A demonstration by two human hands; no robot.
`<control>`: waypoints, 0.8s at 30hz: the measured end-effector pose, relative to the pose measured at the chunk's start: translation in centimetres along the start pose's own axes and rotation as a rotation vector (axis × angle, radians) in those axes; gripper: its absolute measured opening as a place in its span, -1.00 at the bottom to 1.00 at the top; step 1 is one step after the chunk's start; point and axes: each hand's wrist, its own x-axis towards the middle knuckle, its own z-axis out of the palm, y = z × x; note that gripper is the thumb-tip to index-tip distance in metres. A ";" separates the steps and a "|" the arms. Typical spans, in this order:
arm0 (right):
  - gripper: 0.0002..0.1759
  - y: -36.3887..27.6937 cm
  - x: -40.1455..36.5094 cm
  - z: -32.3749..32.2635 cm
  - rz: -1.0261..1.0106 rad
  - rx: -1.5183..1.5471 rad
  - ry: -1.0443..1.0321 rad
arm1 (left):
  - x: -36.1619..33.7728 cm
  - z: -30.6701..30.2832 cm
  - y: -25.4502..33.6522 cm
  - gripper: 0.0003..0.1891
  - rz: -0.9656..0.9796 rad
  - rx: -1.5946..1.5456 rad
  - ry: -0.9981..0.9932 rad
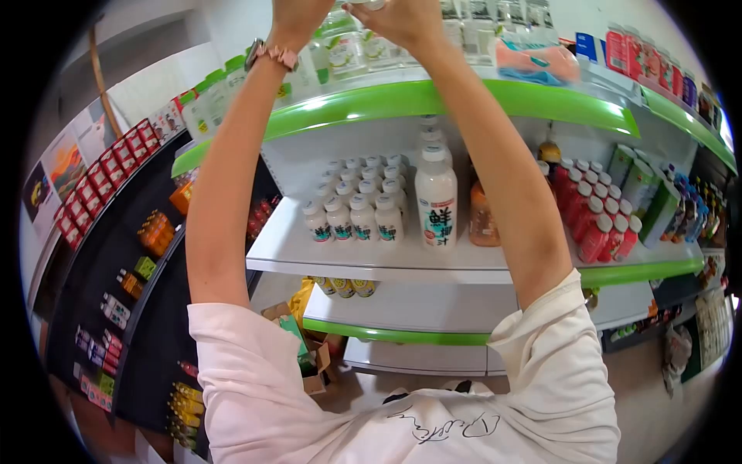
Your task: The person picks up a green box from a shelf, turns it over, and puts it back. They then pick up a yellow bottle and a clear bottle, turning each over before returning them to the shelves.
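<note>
Both arms reach up to the top shelf, and the hands are partly cut off by the upper edge of the head view. My left hand (pixel 303 19), with a watch on its wrist, is beside the clear bottles with green labels; its fingers are out of sight. My right hand (pixel 406 23) has its fingers curled at a white-capped bottle (pixel 369 4), of which only the top part shows. Just below the hands stand clear green-labelled bottles (pixel 345 52) in a row.
Small white bottles (pixel 363 220) and a taller white bottle (pixel 437 197) stand on the middle shelf (pixel 386 263). Red bottles (pixel 599 205) are to the right. A pink and blue cloth-like bundle (pixel 537 62) lies on the top shelf. Dark shelving (pixel 100 271) fills the left; an open carton (pixel 317 371) sits below.
</note>
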 end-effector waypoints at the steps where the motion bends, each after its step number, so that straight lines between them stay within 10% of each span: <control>1: -0.19 -0.6 0.3 -0.4 -0.224 0.039 0.174 | 0.0 -1.9 -1.2 -0.41 0.004 0.022 0.003; 3: -0.16 -3.0 0.4 -1.8 -0.317 0.109 0.219 | -0.7 -5.9 -1.8 -0.58 -0.096 0.256 -0.052; 7: -0.15 -8.9 -3.2 -5.2 -0.219 0.619 0.053 | -5.0 -4.8 10.5 -0.46 0.075 -0.288 0.194; 9: 0.19 -12.0 -6.5 -7.8 -0.173 0.565 -0.184 | -7.4 -5.9 14.2 -0.34 -0.021 -0.411 0.156; 16: -0.04 -20.9 -18.5 -14.6 0.507 1.625 -0.769 | -19.5 -16.7 24.0 -0.20 -0.832 -0.646 -0.392; 17: -0.04 -22.4 -20.7 -14.8 0.572 1.787 -0.820 | -21.1 -17.8 26.3 -0.26 -1.068 -0.776 -0.373; 24: 0.00 -32.0 -25.7 -18.5 0.576 1.991 -1.284 | -26.4 -24.2 36.5 -0.46 -1.019 -0.647 0.056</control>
